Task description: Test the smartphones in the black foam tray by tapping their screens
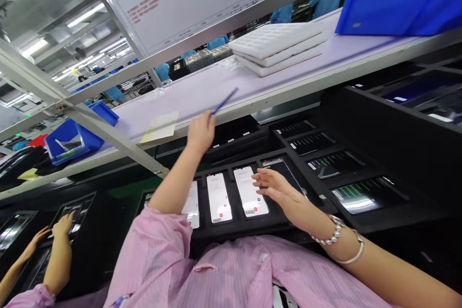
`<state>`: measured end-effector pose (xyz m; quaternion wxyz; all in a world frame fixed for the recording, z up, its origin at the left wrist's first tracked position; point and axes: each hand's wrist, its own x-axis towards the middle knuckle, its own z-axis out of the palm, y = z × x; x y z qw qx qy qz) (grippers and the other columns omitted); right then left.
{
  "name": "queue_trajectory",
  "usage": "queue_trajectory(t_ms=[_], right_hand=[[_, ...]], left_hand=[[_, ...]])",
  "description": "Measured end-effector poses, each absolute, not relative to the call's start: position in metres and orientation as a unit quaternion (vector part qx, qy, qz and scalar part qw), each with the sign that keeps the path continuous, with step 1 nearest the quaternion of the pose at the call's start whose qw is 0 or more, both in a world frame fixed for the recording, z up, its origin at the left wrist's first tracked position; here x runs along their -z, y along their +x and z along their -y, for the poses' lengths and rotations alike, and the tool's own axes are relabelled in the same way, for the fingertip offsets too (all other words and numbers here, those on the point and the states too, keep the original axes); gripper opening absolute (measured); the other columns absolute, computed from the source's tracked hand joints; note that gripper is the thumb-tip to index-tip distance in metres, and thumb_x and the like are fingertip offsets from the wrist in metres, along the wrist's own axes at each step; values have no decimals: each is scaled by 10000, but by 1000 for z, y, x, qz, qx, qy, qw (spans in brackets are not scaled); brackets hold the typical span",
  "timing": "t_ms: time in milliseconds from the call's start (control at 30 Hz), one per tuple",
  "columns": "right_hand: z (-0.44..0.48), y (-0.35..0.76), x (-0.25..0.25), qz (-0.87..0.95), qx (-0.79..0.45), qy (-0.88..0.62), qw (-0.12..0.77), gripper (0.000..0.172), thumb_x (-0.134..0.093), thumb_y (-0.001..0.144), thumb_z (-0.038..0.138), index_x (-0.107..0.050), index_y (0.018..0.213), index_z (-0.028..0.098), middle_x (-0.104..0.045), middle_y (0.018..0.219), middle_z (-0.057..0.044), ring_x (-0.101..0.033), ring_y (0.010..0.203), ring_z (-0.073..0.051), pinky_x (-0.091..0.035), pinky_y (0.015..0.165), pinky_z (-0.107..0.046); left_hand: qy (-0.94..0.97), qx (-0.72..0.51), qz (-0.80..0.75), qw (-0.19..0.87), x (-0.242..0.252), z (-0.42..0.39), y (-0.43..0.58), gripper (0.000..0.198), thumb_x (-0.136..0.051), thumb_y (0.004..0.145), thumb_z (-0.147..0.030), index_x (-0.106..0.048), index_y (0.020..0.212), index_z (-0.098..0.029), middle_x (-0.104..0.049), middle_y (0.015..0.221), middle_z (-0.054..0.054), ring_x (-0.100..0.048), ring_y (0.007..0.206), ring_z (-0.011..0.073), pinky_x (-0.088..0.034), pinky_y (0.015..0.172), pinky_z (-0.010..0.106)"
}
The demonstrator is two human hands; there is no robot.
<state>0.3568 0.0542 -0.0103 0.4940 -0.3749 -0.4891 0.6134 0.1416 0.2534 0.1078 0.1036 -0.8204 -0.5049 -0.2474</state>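
My left hand (200,132) is raised at the front edge of the shelf, its fingers closed on a slim blue pen (227,99) that points up and to the right. Lower down, my right hand (277,192) is open with its fingers apart, just above or lightly touching a lit phone (250,197); I cannot tell which. That phone lies in a black tray (202,199) beside another white-screened phone (218,192). A third lit phone (193,207) is partly covered by my left forearm. To the right, a dark-screened phone (285,173) is partly behind my right hand.
Black trays with several more phones (368,195) stand at right. The shelf (202,91) carries white foam trays (274,43), blue bins (393,5) and a paper slip (160,126). A slanted metal post (115,137) stands at left, near a co-worker's hands (63,225).
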Motion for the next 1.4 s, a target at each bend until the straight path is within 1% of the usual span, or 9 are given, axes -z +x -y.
queue_trajectory(t_ms=[233, 433, 533, 633, 767, 900, 1033, 1233, 1400], right_hand=[[-6, 385, 12, 543, -563, -453, 428, 512, -671, 897, 615, -627, 1267, 262, -677, 1241, -125, -661, 1158, -270, -528, 1096, -552], [26, 420, 27, 500, -486, -555, 453, 489, -719, 827, 655, -715, 1165, 301, -750, 1173, -125, -739, 1083, -305, -614, 1001, -520], [31, 433, 23, 496, -445, -581, 468, 338, -748, 808, 595, -758, 1059, 369, -782, 1074, -96, -769, 1009, -310, -654, 906, -470], [28, 430, 16, 502, -421, -589, 472, 217, -759, 803, 500, -770, 1002, 415, -791, 1022, -76, -774, 976, -316, -659, 872, -471], [19, 416, 9, 545, -370, -587, 471, 142, -726, 835, 384, -784, 963, 368, -789, 1008, -78, -766, 975, -316, -630, 922, -531], [8, 407, 5, 590, -333, -561, 476, 150, -650, 926, 327, -795, 887, 333, -779, 911, -74, -759, 914, -284, -614, 924, -515], [-2, 400, 10, 609, -318, -539, 487, 290, -663, 925, 295, -741, 1202, 332, -761, 816, -57, -769, 850, -277, -628, 876, -493], [-13, 397, 25, 689, -214, -562, 403, 328, -666, 878, 282, -709, 1203, 275, -779, 1122, -116, -745, 1091, -261, -578, 1017, -423], [-25, 403, 29, 621, -273, -553, 484, 371, -657, 915, 277, -652, 1284, 247, -721, 1270, -146, -700, 1205, -251, -534, 1098, -434]], left_hand=[[-726, 109, 677, 54, -136, -338, 130, 472, -425, 968, -299, -687, 1310, -105, -620, 1359, 283, -566, 1280, 480, -415, 1052, 669], [-822, 169, 537, 83, -130, -281, 103, 665, -523, 947, -358, -446, 1567, -129, -484, 1574, 218, -411, 1471, 409, -310, 1230, 600], [-896, 189, 397, 64, -122, -193, 83, 511, -547, 977, -412, -586, 1441, -199, -594, 1478, 155, -508, 1410, 341, -352, 1220, 552], [-919, 241, 310, -19, -80, -90, 72, 174, -586, 1004, -348, -733, 997, -256, -764, 1171, 45, -688, 1158, 224, -356, 1229, 522], [-803, 408, 424, -96, -2, 5, 70, 441, -452, 1050, -237, -600, 636, -213, -718, 727, -4, -734, 852, 166, -531, 1078, 490], [-750, 378, 535, -87, 35, 22, 56, 366, -382, 1084, -292, -734, 1045, -200, -749, 1078, 99, -711, 1095, 203, -576, 1031, 456], [-769, 305, 562, -1, 39, 8, 27, 530, -464, 1067, -423, -414, 1553, -219, -500, 1554, 201, -425, 1506, 301, -391, 1221, 565], [-708, 289, 640, -71, 45, 5, 8, 620, -463, 1044, -581, -408, 1554, -232, -481, 1557, 202, -436, 1488, 316, -350, 1238, 561], [-704, 221, 666, -108, 40, -46, -7, 691, -404, 1003, -709, -539, 1454, -203, -482, 1551, 211, -416, 1497, 361, -338, 1244, 572]])
